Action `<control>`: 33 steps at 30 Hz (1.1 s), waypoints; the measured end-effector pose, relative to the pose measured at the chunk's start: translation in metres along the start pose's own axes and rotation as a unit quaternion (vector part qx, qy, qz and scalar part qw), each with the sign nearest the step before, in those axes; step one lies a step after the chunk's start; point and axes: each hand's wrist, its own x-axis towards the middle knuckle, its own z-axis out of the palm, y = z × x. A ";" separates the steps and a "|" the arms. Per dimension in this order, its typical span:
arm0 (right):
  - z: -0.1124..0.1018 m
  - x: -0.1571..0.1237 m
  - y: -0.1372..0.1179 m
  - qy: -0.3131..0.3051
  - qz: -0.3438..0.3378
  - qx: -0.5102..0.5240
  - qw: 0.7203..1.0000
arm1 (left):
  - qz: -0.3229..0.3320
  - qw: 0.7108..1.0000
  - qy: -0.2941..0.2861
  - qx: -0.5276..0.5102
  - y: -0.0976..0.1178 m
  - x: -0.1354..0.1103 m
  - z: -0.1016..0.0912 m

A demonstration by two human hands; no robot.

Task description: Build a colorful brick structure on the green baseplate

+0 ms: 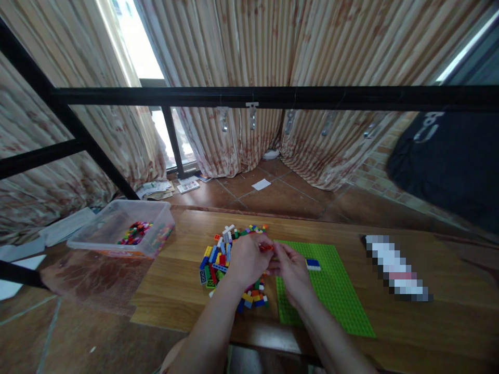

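Observation:
My left hand (248, 258) is over the pile of toy bricks (218, 259), its fingers closed on a small red brick (266, 249). Close against it, my right hand (290, 270) reaches in with fingers pinched together at the same spot; what lies between its fingertips is hidden. Under my right hand is a green baseplate (335, 291), flat on the table. A blue and white block (313, 265) sits on the baseplate, just right of my right hand. The loose bricks show many colours and lie partly under my left hand.
A clear plastic bin (117, 249) with small coloured pieces stands at the left. On the right of the wooden table (175, 306) lies a blurred-out flat object (393, 265). A black metal bar (273, 97) crosses beyond the table, before striped curtains (241, 47).

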 end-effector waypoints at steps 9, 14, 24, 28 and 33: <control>-0.006 0.004 -0.010 0.046 0.001 0.040 0.998 | -0.004 0.998 0.051 -0.049 -0.001 0.002 -0.007; -0.013 0.009 -0.013 0.067 -0.032 0.022 0.997 | -0.042 0.987 -0.003 0.157 -0.015 0.004 -0.027; -0.040 0.021 -0.024 0.089 -0.096 -0.046 0.990 | -0.070 0.971 -0.075 0.217 -0.025 0.000 -0.034; -0.055 0.023 -0.026 0.102 -0.117 -0.117 0.981 | -0.077 0.966 -0.088 0.229 -0.022 0.000 -0.036; -0.077 0.021 -0.025 0.075 -0.147 -0.201 0.966 | -0.082 0.964 -0.098 0.235 -0.022 0.001 -0.036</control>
